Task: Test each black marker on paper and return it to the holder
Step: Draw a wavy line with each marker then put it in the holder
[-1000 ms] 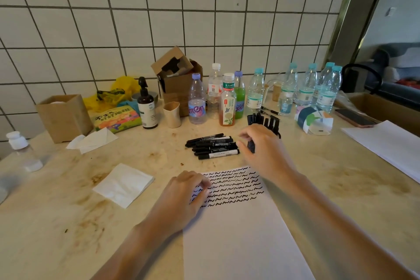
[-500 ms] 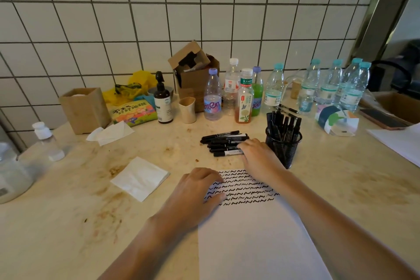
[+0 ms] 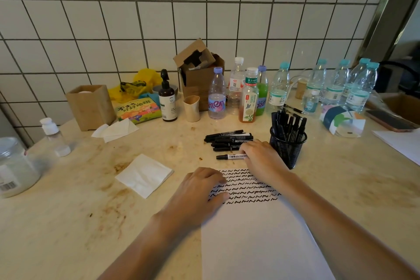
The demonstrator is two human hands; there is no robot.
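A white sheet of paper (image 3: 256,241) lies in front of me, its top covered with rows of black squiggles. My left hand (image 3: 200,191) rests flat on the paper's upper left corner. My right hand (image 3: 261,157) reaches past the paper's top edge and pinches the end of a capped black marker (image 3: 229,156) with a white label, lying on the counter. Just behind it lies a pile of several black markers (image 3: 228,140). To the right of my right hand stands a black mesh holder (image 3: 288,145) with several markers upright in it.
A folded white tissue (image 3: 144,175) lies left of the paper. Several bottles (image 3: 248,98), a small cup (image 3: 192,108), a cardboard box (image 3: 200,75) and a wooden box (image 3: 91,107) line the tiled wall. A phone (image 3: 389,120) and another sheet of paper (image 3: 404,141) lie at the right.
My right hand left the holder, came down to the loose markers and drew one with a white label toward the paper. My left hand stayed on the paper.
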